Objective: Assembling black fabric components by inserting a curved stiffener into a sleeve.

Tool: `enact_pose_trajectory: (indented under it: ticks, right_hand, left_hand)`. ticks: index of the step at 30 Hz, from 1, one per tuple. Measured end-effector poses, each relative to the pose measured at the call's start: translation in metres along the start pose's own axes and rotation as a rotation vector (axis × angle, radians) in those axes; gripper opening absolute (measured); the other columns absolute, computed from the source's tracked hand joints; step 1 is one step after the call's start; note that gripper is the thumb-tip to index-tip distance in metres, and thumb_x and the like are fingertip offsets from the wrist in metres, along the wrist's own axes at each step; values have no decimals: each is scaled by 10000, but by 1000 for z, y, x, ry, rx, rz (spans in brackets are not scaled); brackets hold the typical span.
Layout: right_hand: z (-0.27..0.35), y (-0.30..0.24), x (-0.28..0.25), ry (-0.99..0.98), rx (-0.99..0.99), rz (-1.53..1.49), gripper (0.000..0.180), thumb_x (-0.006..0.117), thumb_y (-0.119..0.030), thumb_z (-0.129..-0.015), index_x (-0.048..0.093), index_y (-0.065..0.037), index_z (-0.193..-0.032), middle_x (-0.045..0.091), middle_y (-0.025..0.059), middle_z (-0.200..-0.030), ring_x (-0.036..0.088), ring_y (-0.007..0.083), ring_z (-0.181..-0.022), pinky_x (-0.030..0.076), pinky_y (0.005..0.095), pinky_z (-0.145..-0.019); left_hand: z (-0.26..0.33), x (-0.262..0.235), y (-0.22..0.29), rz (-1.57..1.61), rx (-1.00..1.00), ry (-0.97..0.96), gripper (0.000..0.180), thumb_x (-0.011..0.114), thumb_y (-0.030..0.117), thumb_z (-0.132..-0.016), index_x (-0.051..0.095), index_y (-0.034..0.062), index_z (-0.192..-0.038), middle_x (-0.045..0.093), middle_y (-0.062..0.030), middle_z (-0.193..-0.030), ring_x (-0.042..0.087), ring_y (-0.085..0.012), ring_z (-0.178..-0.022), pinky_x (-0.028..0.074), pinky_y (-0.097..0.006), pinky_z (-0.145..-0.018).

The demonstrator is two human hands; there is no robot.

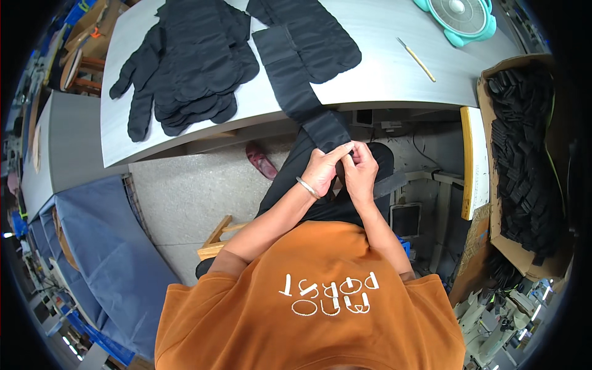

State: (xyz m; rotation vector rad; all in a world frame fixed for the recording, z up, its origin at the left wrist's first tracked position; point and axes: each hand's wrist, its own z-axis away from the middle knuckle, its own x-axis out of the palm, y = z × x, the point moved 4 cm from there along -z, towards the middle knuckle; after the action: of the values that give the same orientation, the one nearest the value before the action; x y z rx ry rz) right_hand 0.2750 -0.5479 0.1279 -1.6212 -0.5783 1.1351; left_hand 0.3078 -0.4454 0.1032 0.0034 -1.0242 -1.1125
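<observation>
A long black fabric strip (pixel 295 89) runs off the front edge of the table and down over my lap. My left hand (pixel 324 169) and my right hand (pixel 360 172) meet at its lower end, thumbs and fingers pinched together at the fabric edge. Whether a smaller piece sits between the fingertips is too fine to tell. At the far end the strip overlaps another black fabric piece (pixel 324 40). To the left lies a pile of black fabric pieces with scalloped, rounded ends (pixel 200 58).
The white table (pixel 382 80) spans the far side. On it lie a thin wooden-handled pointed tool (pixel 417 60) and a teal fan (pixel 459 15). A cardboard box (pixel 487 148) of black strips stands at right. Blue cloth (pixel 114 246) drapes at left; a pink shoe (pixel 261 161) is on the floor.
</observation>
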Motion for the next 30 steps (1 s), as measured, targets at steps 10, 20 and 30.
enact_pose_trajectory:
  ticks: [10, 20, 30]
  right_hand:
    - [-36, 20, 5, -155, 168, 179, 164, 679, -110, -789, 574, 12, -760, 583, 184, -659, 596, 236, -569, 466, 385, -573]
    - [14, -47, -26, 63, -410, 413, 480, 736, -129, -835, 566, -50, -1277, 550, 167, -1241, 654, 311, -926, 553, 362, -743]
    - [36, -20, -2, -241, -268, 922, 584, 665, -44, -800, 537, -175, -1355, 527, 245, -1180, 642, 387, -913, 565, 419, -709]
  left_hand:
    - [3, 8, 10, 72, -44, -62, 391, 722, 370, -916, 664, 8, -1052, 690, -59, -998, 658, -121, -896, 518, -288, -805]
    - [3, 11, 14, 180, -56, -39, 390, 666, 358, -952, 628, 0, -1103, 674, -103, -986, 670, -195, -883, 563, -342, -831]
    - [-6, 8, 7, 170, 15, -50, 328, 659, 309, -961, 635, -1, -1067, 690, -142, -1042, 666, -265, -1032, 523, -399, -961]
